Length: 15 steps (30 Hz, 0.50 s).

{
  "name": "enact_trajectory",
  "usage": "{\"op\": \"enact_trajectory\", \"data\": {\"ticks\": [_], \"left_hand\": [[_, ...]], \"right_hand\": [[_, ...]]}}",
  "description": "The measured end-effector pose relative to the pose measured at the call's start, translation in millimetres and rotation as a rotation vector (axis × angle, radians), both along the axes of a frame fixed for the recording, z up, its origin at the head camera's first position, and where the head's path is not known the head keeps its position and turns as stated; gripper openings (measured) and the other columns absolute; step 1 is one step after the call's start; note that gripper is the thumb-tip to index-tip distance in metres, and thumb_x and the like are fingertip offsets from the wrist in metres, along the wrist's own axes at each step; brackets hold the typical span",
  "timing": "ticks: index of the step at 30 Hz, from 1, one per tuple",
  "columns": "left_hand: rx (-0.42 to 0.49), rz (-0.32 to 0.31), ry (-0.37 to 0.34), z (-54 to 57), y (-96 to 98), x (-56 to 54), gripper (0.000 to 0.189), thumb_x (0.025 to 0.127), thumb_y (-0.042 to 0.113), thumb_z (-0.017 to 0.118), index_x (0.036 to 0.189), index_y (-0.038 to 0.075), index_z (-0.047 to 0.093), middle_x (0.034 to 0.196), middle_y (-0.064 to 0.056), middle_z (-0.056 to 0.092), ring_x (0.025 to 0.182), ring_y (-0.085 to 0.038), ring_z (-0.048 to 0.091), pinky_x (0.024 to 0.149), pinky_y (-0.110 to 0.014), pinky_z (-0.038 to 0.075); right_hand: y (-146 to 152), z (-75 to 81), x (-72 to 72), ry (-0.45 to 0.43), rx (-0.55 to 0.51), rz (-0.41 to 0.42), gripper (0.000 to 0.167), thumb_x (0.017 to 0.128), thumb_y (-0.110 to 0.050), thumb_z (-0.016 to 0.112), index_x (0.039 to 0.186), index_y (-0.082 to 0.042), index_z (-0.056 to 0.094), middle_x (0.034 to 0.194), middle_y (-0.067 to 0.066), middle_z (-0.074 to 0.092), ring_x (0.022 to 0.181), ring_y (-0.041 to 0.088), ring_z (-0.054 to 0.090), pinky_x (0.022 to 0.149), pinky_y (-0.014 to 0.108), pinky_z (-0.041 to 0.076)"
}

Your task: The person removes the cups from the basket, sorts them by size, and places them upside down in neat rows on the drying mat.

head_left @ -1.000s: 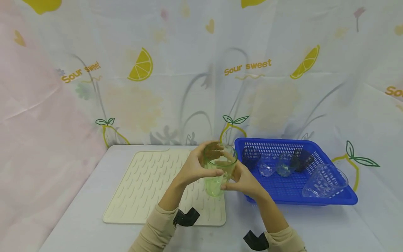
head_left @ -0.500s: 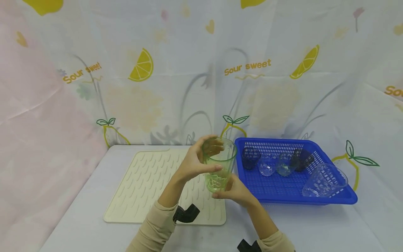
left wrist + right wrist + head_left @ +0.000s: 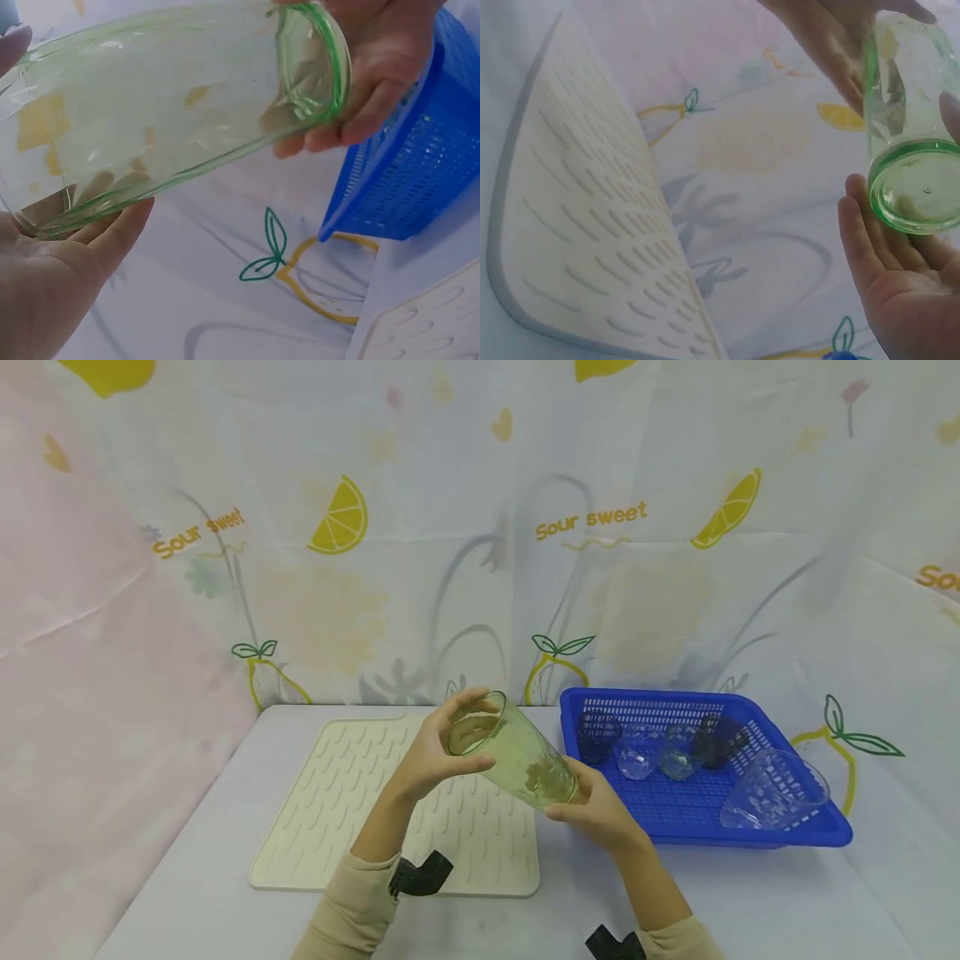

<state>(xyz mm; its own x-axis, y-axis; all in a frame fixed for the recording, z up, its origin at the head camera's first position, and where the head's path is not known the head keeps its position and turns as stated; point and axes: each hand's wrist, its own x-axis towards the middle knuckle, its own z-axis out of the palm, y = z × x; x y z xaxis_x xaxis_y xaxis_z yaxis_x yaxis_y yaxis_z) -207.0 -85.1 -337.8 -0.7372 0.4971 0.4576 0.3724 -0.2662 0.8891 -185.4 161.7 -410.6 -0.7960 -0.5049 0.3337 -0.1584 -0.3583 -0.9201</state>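
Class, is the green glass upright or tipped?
Tipped: the green glass slants, its rim at the left hand, base lower at the right hand.

A clear green glass [image 3: 519,758] tilts midair, mouth leftward.

The support was a white table [image 3: 217,835], its far left corner rounded. Two items sat directly on its top. Left of centre lay a cream drying mat [image 3: 337,802], flat, its corners rounded and its face covered in rows of short raised ridges; part of its right half was hidden from the head view. To the right, a blue plastic basket [image 3: 712,837] with perforated walls stood upright. White tabletop showed between mat and basket toward the near side.
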Motion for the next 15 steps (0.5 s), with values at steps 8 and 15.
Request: {"op": "enact_trajectory", "data": {"ticks": [8,15], "left_hand": [[-0.153,0.001,-0.072,-7.2,-6.9,4.1,0.101,0.073,0.028,0.081,0.144,-0.007,0.019,0.134,-0.023,0.038,0.123,-0.039,0.044,0.1,-0.032,0.046],[-0.216,0.014,-0.086,-12.7,-4.5,6.7,0.098,0.073,0.027,0.082,0.143,-0.007,0.023,0.136,-0.025,0.039,0.121,-0.036,0.049,0.106,-0.036,0.041]], "right_hand": [[25.6,18.9,0.2,0.05,-0.038,-0.048,0.046,0.086,0.002,0.063,0.128,-0.011,0.049,0.119,0.002,0.059,0.106,0.011,0.059,0.088,0.023,0.053],[31.7,36.4,-0.1,0.07,-0.033,-0.205,0.044,0.085,0.005,0.06,0.124,-0.011,0.052,0.117,0.0,0.06,0.109,0.011,0.058,0.091,0.022,0.051]]}}
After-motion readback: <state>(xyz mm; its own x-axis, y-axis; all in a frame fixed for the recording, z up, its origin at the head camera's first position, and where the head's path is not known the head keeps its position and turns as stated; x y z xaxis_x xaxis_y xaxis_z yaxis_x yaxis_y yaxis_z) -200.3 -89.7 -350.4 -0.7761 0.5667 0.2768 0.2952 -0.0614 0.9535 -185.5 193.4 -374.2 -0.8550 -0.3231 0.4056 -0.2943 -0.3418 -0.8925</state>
